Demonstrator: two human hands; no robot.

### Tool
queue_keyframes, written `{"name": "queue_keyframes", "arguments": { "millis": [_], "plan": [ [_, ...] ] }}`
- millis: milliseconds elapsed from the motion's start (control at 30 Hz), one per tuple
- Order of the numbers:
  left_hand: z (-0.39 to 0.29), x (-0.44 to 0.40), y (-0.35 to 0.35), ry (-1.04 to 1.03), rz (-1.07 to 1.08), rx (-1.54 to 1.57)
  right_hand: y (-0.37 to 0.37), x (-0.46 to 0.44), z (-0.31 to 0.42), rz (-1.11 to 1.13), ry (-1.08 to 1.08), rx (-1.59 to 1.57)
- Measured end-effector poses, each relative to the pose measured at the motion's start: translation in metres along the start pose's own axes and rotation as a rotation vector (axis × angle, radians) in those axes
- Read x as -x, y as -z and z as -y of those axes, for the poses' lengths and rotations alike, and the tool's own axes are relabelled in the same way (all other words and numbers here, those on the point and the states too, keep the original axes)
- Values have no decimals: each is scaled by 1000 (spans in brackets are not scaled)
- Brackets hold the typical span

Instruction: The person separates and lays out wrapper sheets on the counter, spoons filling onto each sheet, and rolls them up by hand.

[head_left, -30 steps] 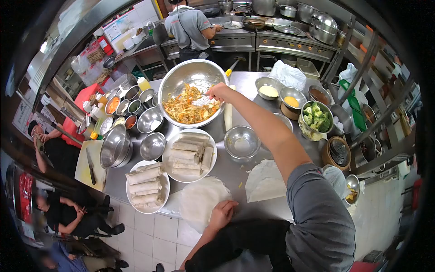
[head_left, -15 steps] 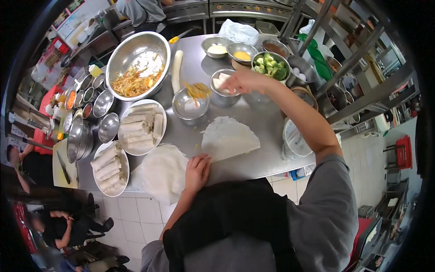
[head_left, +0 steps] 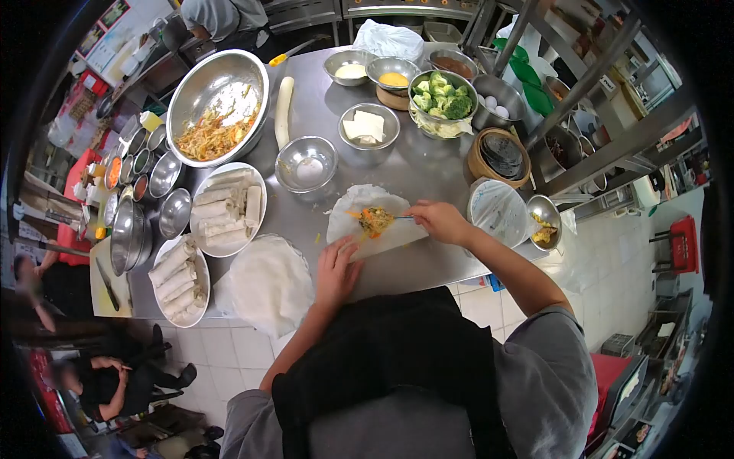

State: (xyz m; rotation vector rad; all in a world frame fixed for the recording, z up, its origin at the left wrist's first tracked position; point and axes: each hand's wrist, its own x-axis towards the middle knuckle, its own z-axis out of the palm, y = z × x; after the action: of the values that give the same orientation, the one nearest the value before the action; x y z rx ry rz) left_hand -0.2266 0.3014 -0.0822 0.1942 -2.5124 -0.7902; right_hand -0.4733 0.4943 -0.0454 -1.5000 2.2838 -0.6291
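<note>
My right hand (head_left: 437, 222) grips a utensil whose thin handle reaches over a pale folded wrapper (head_left: 340, 222). A mound of shredded vegetable filling (head_left: 375, 222) lies on the wrapper, at the utensil's far end. At the wrapper's lower left edge rests my left hand (head_left: 336, 269), fingers spread and nothing visible in them. A stack of round wrappers (head_left: 269, 281) is to its left. Farther left are two white plates of rolls, one oval (head_left: 205, 294) and one larger (head_left: 262, 210). The big steel bowl (head_left: 256, 84) holds more filling at the upper left.
Behind the wrapper stand a small steel bowl (head_left: 307, 164), a bowl with white slabs (head_left: 394, 126) and a bowl of broccoli (head_left: 442, 98). A lidded clear tub (head_left: 497, 210) is near my right forearm. A knife (head_left: 107, 284) lies on a board at the left.
My right hand has come down from above the bowls to the wrapper, where the filling now lies. My left hand stays by the wrapper's edge. The view has shifted slightly.
</note>
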Motion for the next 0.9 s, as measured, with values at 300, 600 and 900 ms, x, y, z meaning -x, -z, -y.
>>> {"name": "queue_keyframes", "arguments": {
  "millis": [300,600,900],
  "plan": [
    [4,-41,-19,115,71,-60,-9,15,12,-2,-30,7],
    [21,-22,-32,314,58,75,-4,36,19,-93,-155,-272],
    [41,-38,-34,188,103,163,15,50,27,-169,-172,-263]
  ]
}}
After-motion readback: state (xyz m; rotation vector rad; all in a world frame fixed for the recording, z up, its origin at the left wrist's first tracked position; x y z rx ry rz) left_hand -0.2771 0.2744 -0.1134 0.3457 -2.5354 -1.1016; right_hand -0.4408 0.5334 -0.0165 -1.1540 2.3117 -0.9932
